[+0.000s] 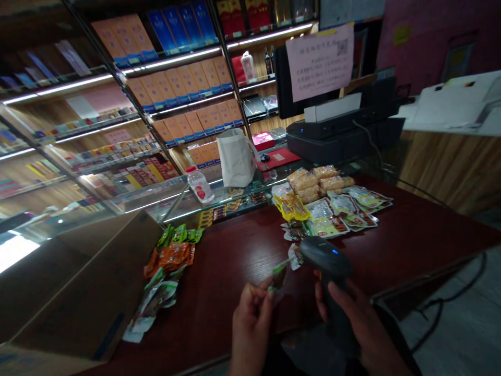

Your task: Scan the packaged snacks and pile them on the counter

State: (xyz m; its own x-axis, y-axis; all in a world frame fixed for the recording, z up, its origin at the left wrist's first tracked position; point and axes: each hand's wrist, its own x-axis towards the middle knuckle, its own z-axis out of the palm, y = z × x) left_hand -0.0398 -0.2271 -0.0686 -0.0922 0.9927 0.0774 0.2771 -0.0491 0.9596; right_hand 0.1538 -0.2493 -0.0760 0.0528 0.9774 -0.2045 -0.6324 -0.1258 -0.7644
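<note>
Scanning one snack packet at the dark counter (pixel 242 250).
Left hand (pixel 250 324) pinching one small green-edged packet (pixel 278 279); right hand (pixel 364 324) closed around one black scanner (pixel 326 258); packet print unreadable.

Bare desk (pixel 242 261) lies mid-counter; cardboard box (pixel 78 282) blocks the left edge, snack packets (pixel 336 203) crowd the far right.

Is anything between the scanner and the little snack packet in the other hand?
Nothing visible. The left hand holds the small snack packet right under the nose of the barcode scanner, gripped by the right hand; only open air lies between them.
</note>
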